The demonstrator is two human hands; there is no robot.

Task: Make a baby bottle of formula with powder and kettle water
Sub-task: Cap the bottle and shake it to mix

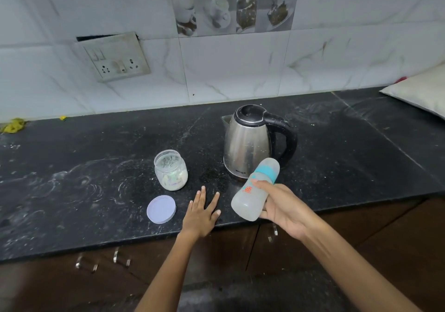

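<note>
My right hand (281, 205) grips a capped baby bottle (250, 196) with a teal collar, tilted with its top pointing up and to the right, above the counter's front edge. The bottle looks cloudy white inside. Just behind it stands a steel kettle (248, 143) with a black lid and a black handle on its right side. An open glass jar (171, 169) with a little white powder sits left of the kettle. Its pale lilac lid (161, 209) lies flat in front of it. My left hand (202, 213) rests flat on the counter between lid and bottle, fingers spread.
The black stone counter (84, 179) is dusted with white smears. A wall socket panel (115, 57) sits on the tiled wall at back left. A white cushion-like object (419, 92) lies at the far right. Yellow scraps (13, 125) lie at the far left. Brown drawers with metal handles (103, 261) are below.
</note>
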